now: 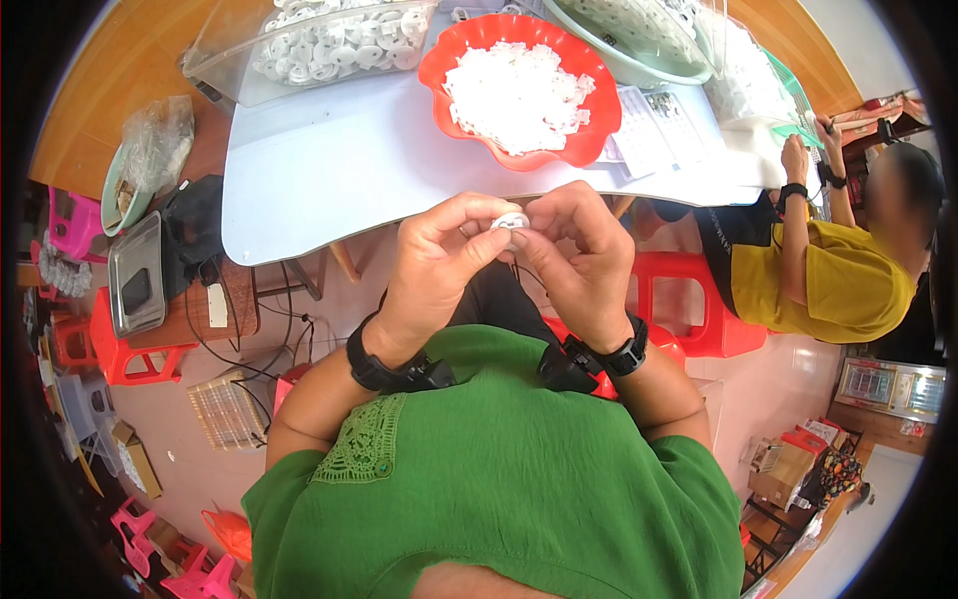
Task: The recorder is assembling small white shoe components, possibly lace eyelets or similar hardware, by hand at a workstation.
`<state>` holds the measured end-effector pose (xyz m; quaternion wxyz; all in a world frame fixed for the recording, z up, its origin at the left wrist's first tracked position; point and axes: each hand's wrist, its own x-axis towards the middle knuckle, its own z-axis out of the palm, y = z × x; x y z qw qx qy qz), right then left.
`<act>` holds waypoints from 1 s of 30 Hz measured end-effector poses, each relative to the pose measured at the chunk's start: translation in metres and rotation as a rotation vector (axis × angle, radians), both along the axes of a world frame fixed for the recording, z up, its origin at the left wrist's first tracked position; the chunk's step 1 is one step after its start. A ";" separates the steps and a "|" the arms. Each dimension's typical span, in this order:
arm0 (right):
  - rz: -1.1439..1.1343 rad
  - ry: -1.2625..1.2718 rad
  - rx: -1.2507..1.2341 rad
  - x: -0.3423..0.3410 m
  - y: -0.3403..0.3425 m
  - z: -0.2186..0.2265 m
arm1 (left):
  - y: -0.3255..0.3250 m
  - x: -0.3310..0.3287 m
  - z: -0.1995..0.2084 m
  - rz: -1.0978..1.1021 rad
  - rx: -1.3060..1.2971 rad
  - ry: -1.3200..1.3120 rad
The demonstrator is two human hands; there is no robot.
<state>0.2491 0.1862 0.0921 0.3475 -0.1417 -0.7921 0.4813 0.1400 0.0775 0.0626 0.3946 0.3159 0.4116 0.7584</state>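
Between my two hands, just off the table's near edge, is a small round white plastic part. My left hand pinches it from the left with thumb and forefinger. From the other side my right hand grips it with thumb and fingertips, which hide part of it. Beyond the hands stands a red scalloped bowl heaped with small flat white plastic pieces. A clear bin at the far left holds many round white parts like the one in my fingers.
The pale table spans the front. A green basin and printed sheets lie beyond the bowl to the right. At right, a person in a yellow shirt works at the table beside a red stool. Cables hang at left.
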 end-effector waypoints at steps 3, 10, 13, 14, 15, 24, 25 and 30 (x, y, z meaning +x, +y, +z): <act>-0.074 -0.030 -0.017 0.000 -0.002 0.000 | 0.001 0.001 0.004 0.067 0.008 0.116; -0.003 0.030 0.068 0.000 -0.002 -0.001 | 0.002 0.006 0.004 0.157 0.052 0.215; 0.008 0.030 0.058 -0.001 -0.001 -0.003 | 0.003 0.005 0.000 0.164 0.052 0.242; 0.013 0.030 0.027 -0.002 -0.001 -0.004 | 0.003 0.006 0.000 0.162 0.052 0.243; 0.011 0.031 0.027 -0.003 0.000 -0.004 | 0.003 0.006 0.001 0.172 0.038 0.242; 0.042 0.020 -0.033 -0.001 0.001 -0.003 | 0.002 0.011 0.002 0.194 0.017 0.245; 0.031 0.031 -0.055 0.000 0.000 -0.004 | 0.003 0.011 0.003 0.200 0.018 0.247; -0.088 0.106 -0.189 -0.005 -0.003 -0.011 | 0.006 0.008 0.006 0.069 -0.012 -0.081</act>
